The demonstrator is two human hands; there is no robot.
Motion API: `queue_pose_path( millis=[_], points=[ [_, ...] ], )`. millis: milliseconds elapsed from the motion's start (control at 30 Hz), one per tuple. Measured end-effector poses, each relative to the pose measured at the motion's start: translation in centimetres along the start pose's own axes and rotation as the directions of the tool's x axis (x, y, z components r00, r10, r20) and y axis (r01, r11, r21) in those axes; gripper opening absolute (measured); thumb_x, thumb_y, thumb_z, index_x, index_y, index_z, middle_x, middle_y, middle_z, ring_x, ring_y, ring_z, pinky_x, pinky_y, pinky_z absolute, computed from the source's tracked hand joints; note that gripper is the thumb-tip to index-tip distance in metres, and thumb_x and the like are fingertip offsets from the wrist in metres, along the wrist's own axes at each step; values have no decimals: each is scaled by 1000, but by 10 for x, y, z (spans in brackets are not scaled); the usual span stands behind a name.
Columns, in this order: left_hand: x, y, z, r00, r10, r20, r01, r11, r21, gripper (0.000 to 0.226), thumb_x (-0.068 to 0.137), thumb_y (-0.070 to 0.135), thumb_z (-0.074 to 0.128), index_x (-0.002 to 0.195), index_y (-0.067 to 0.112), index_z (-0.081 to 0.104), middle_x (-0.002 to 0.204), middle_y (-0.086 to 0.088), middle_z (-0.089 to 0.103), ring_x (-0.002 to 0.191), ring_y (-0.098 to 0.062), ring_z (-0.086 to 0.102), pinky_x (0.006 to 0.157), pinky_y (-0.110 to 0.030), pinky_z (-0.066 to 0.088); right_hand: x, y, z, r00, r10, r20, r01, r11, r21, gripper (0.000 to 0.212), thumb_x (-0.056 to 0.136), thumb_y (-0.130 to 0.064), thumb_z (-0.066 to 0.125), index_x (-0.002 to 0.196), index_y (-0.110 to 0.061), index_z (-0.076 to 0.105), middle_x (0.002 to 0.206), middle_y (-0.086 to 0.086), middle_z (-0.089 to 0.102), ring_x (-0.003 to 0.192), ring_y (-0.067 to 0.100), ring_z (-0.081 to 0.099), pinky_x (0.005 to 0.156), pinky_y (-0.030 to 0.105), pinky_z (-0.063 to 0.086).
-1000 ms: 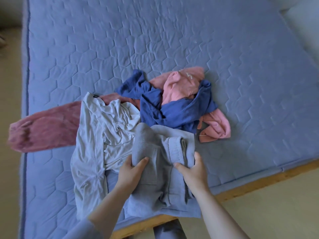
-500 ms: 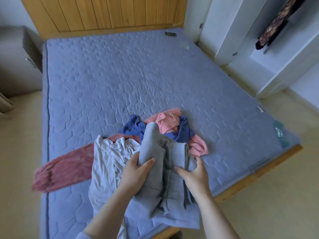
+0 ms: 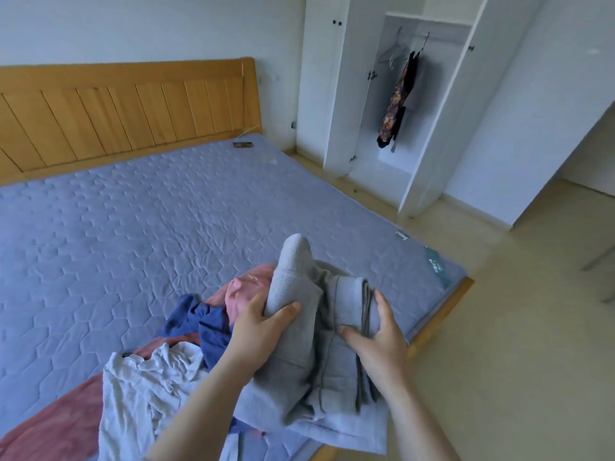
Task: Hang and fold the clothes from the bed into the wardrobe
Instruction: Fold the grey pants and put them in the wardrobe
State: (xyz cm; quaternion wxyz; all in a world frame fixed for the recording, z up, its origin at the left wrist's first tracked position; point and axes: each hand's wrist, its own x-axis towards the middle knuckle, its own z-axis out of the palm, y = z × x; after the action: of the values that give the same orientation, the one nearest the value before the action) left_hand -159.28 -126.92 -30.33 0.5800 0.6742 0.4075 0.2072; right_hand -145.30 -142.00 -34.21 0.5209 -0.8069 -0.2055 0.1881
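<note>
I hold a folded grey garment (image 3: 309,371) lifted above the near edge of the bed (image 3: 116,234). My left hand (image 3: 258,331) grips its left fold, thumb on top. My right hand (image 3: 379,337) grips its right fold from the side. Under and behind it lies a heap of clothes: a white shirt (image 3: 139,390), a dark blue garment (image 3: 203,324), a pink garment (image 3: 241,291) and a dusty red one (image 3: 43,427). The white wardrobe (image 3: 336,94) stands open at the far right, with a dark patterned garment (image 3: 397,101) hanging on its rail.
A wooden headboard (image 3: 126,108) closes the far side of the bed. A small dark object (image 3: 243,145) lies near the mattress's far right corner. Pale floor (image 3: 515,327) runs between the bed's wooden side rail and the wardrobe. Empty hangers (image 3: 394,49) hang on the rail.
My view has swung up from the clothes pile to the headboard and open wardrobe. Both hands have raised the folded grey garment off the mattress, keeping the same grip.
</note>
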Motion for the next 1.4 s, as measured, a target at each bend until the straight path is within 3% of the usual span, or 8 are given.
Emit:
queue_pose_path(
  millis=[167, 367, 533, 667, 900, 1200, 1267, 1400],
  points=[
    [-8, 50, 97, 994, 73, 80, -69, 997, -47, 17, 84, 37, 71, 98, 30, 66, 92, 9, 71, 89, -9, 65, 72, -23, 49, 19, 6, -110, 994, -68, -82, 71, 997, 36, 86, 75, -34, 76, 144, -50, 25, 138, -17, 50, 121, 8, 54, 98, 35, 49],
    [-22, 100, 205, 974, 149, 171, -134, 986, -95, 23, 78, 46, 72, 98, 36, 68, 93, 11, 73, 91, -12, 68, 86, -40, 55, 34, 22, -230, 954, -169, -247, 173, 985, -5, 87, 72, -31, 74, 143, -50, 27, 124, -45, 45, 109, -16, 50, 76, -3, 37],
    [-22, 136, 271, 941, 227, 250, -206, 973, -109, 17, 83, 45, 70, 98, 39, 66, 92, 15, 72, 89, -8, 67, 83, -36, 54, 49, 33, -298, 918, -189, -349, 193, 981, -26, 86, 77, -23, 74, 145, -47, 27, 122, -45, 44, 103, -23, 46, 79, 0, 36],
    [-5, 161, 315, 915, 257, 312, -220, 964, -150, 15, 83, 44, 70, 96, 38, 67, 90, 18, 72, 82, -3, 68, 76, -29, 53, 74, 39, -337, 895, -199, -399, 199, 979, -41, 87, 79, -19, 73, 144, -52, 25, 111, -64, 34, 101, -35, 39, 76, -5, 36],
    [58, 205, 389, 864, 313, 394, -250, 946, -204, 19, 83, 41, 71, 101, 34, 67, 94, 13, 73, 91, -10, 68, 83, -38, 54, 142, 38, -389, 838, -232, -494, 224, 972, -75, 88, 80, -14, 74, 144, -51, 26, 113, -64, 32, 104, -35, 38, 79, -7, 33],
    [134, 261, 484, 806, 358, 472, -263, 930, -256, 13, 82, 37, 72, 95, 36, 68, 88, 20, 72, 77, 4, 66, 65, -18, 50, 228, 36, -459, 777, -237, -583, 198, 971, -131, 89, 80, -14, 75, 150, -38, 27, 132, -45, 32, 107, -37, 32, 78, -10, 29],
    [145, 269, 508, 796, 362, 486, -264, 929, -260, 10, 82, 36, 71, 91, 36, 68, 86, 22, 72, 75, 5, 66, 58, -11, 47, 246, 43, -477, 773, -240, -587, 183, 971, -156, 88, 80, -16, 76, 151, -37, 26, 126, -52, 29, 107, -38, 31, 79, -11, 28],
    [166, 289, 565, 770, 384, 510, -294, 922, -251, 7, 84, 37, 71, 89, 39, 68, 87, 21, 72, 75, 5, 65, 69, -25, 49, 283, 58, -521, 756, -247, -606, 180, 969, -171, 89, 79, -19, 76, 150, -37, 26, 120, -58, 28, 109, -37, 30, 82, -10, 27]
  ],
)
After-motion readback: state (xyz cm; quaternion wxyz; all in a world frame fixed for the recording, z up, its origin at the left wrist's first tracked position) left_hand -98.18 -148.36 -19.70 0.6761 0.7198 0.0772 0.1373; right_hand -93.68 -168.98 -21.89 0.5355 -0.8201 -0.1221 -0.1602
